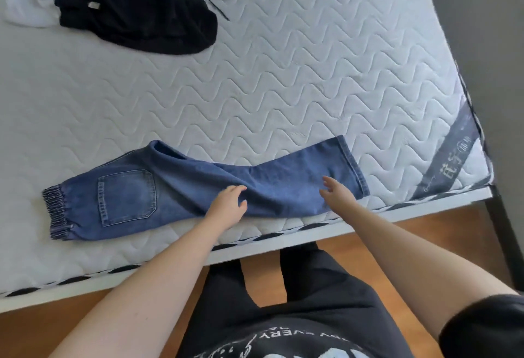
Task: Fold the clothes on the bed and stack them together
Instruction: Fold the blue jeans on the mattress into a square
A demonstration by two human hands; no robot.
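Note:
Blue jeans [181, 187] lie folded lengthwise along the near edge of the white quilted mattress [283, 74], elastic waistband at the left, leg hems at the right. My left hand [229, 201] rests on the middle of the jeans with relaxed fingers. Over the leg part near the hems is my right hand [336, 191], fingers spread; whether it touches the denim is unclear. A crumpled black garment [139, 8] with drawstrings lies at the far left, partly over a white garment [25, 8].
The mattress corner with a grey label band [450, 156] is at the right, above a dark bed-frame leg [507, 232]. Wooden floor [425, 232] runs along the near side where I stand. A grey wall is at the far right.

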